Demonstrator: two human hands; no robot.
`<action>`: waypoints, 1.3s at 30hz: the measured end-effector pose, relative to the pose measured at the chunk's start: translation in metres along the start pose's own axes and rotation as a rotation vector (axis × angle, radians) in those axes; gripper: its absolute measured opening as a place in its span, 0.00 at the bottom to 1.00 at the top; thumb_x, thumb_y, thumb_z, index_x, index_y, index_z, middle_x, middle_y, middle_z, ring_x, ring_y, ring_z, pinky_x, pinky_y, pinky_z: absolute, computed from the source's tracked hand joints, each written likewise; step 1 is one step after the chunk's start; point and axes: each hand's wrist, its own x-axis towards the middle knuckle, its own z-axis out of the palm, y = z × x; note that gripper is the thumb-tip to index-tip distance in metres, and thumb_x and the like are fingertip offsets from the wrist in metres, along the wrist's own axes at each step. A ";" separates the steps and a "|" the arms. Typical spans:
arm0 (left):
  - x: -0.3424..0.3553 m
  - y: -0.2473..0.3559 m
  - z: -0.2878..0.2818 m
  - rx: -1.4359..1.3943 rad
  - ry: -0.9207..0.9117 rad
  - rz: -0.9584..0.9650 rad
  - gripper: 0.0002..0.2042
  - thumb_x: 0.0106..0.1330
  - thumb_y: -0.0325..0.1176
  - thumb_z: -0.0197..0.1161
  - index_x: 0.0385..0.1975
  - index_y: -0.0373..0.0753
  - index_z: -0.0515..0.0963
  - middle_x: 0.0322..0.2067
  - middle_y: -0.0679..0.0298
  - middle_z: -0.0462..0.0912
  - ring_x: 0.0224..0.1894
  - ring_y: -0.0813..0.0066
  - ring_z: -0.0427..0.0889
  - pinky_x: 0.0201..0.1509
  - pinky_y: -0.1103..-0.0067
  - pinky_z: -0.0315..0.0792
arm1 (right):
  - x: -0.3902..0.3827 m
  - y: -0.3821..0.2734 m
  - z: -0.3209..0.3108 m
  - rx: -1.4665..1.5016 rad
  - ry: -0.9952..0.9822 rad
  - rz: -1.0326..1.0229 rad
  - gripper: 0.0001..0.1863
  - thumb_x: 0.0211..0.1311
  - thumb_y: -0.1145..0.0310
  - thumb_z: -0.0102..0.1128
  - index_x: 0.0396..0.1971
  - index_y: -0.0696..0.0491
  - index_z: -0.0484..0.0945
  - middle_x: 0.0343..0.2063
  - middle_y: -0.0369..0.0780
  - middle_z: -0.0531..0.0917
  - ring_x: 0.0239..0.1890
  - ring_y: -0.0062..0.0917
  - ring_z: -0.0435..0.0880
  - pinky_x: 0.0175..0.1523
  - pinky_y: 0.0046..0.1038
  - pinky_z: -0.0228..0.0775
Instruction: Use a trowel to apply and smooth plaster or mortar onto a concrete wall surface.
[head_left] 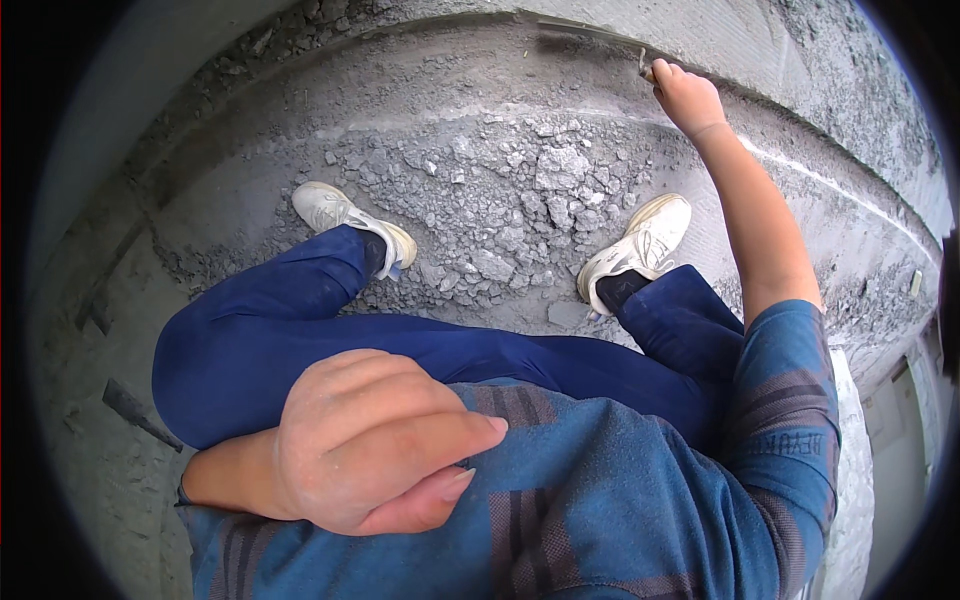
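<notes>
At the top right my right hand (pixel 688 98) is closed around the handle of a trowel (pixel 600 36). The trowel's long thin blade points left, lying along the foot of the grey mortar-coated wall (pixel 700 35). My right arm is stretched out toward it. In front of my chest my left hand (pixel 375 445) is loosely curled, with its back toward me. The index finger and thumb point right with a small gap between their tips, and no object shows in it. The palm and the other fingertips are hidden.
Broken mortar rubble (pixel 490 210) lies on the floor between my two white shoes (pixel 640 245). More loose chunks (pixel 260 50) lie at the wall's foot at upper left. A pale line (pixel 840 190) curves over the floor at right. A dark flat piece (pixel 140 412) lies at left.
</notes>
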 end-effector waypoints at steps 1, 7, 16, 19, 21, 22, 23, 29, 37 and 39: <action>0.000 0.000 0.001 -0.001 -0.008 -0.015 0.12 0.58 0.33 0.63 0.38 0.34 0.77 0.25 0.61 0.79 0.21 0.69 0.77 0.24 0.76 0.69 | 0.000 0.000 0.004 0.004 -0.004 0.002 0.12 0.60 0.64 0.58 0.37 0.49 0.65 0.29 0.41 0.81 0.29 0.37 0.85 0.32 0.40 0.76; 0.006 0.003 0.005 0.004 0.004 -0.011 0.12 0.60 0.34 0.62 0.37 0.32 0.77 0.24 0.61 0.78 0.21 0.69 0.77 0.24 0.76 0.69 | -0.004 -0.022 0.011 0.098 -0.167 0.147 0.12 0.62 0.65 0.56 0.40 0.51 0.65 0.31 0.46 0.83 0.33 0.42 0.85 0.36 0.43 0.77; 0.012 0.003 0.011 0.036 0.026 -0.020 0.12 0.61 0.33 0.61 0.38 0.31 0.77 0.23 0.61 0.79 0.21 0.70 0.77 0.24 0.76 0.70 | 0.009 -0.018 0.004 0.351 -0.539 0.096 0.17 0.56 0.67 0.60 0.45 0.51 0.72 0.38 0.48 0.83 0.45 0.44 0.81 0.51 0.42 0.73; 0.016 0.002 0.011 0.029 0.012 -0.019 0.11 0.62 0.33 0.61 0.38 0.31 0.77 0.23 0.61 0.78 0.21 0.70 0.77 0.24 0.76 0.70 | 0.032 -0.003 -0.008 0.381 -0.532 -0.004 0.16 0.51 0.71 0.60 0.42 0.53 0.75 0.36 0.48 0.84 0.43 0.44 0.82 0.50 0.40 0.72; 0.016 0.002 0.014 0.037 0.023 -0.027 0.11 0.62 0.33 0.61 0.38 0.31 0.77 0.23 0.61 0.78 0.21 0.70 0.77 0.24 0.77 0.69 | 0.048 0.006 -0.016 0.375 -0.576 -0.107 0.14 0.50 0.74 0.60 0.39 0.55 0.75 0.32 0.47 0.83 0.38 0.43 0.82 0.46 0.40 0.74; 0.016 0.002 0.015 0.043 0.033 -0.029 0.11 0.63 0.33 0.60 0.38 0.31 0.77 0.23 0.61 0.78 0.21 0.71 0.77 0.24 0.77 0.69 | 0.046 0.003 -0.014 0.376 -0.579 -0.107 0.14 0.50 0.74 0.60 0.39 0.55 0.75 0.32 0.47 0.83 0.38 0.43 0.82 0.46 0.40 0.74; 0.014 0.001 0.017 0.041 0.032 -0.031 0.11 0.63 0.33 0.60 0.38 0.31 0.77 0.23 0.61 0.78 0.21 0.71 0.77 0.24 0.77 0.69 | 0.042 -0.002 -0.011 0.446 -0.675 -0.028 0.13 0.50 0.74 0.59 0.39 0.55 0.74 0.30 0.47 0.83 0.34 0.40 0.83 0.42 0.39 0.75; 0.012 0.004 0.019 0.026 0.122 -0.144 0.12 0.56 0.31 0.65 0.37 0.32 0.80 0.25 0.58 0.81 0.21 0.66 0.78 0.23 0.76 0.71 | 0.029 -0.012 -0.010 0.631 -0.822 0.073 0.13 0.53 0.72 0.56 0.41 0.54 0.74 0.27 0.45 0.82 0.17 0.31 0.81 0.23 0.33 0.76; 0.021 -0.003 0.020 -0.018 0.127 -0.180 0.11 0.57 0.30 0.64 0.38 0.32 0.79 0.25 0.59 0.80 0.21 0.67 0.79 0.23 0.76 0.71 | 0.041 0.000 0.007 0.421 -0.643 -0.100 0.14 0.50 0.70 0.58 0.40 0.53 0.75 0.32 0.45 0.84 0.38 0.38 0.83 0.47 0.38 0.74; 0.022 -0.005 0.020 -0.024 0.128 -0.213 0.12 0.56 0.29 0.64 0.39 0.32 0.79 0.24 0.59 0.80 0.21 0.67 0.79 0.24 0.76 0.71 | 0.048 -0.012 0.005 0.501 -0.666 -0.077 0.13 0.50 0.71 0.58 0.38 0.54 0.74 0.30 0.46 0.83 0.36 0.38 0.83 0.45 0.38 0.74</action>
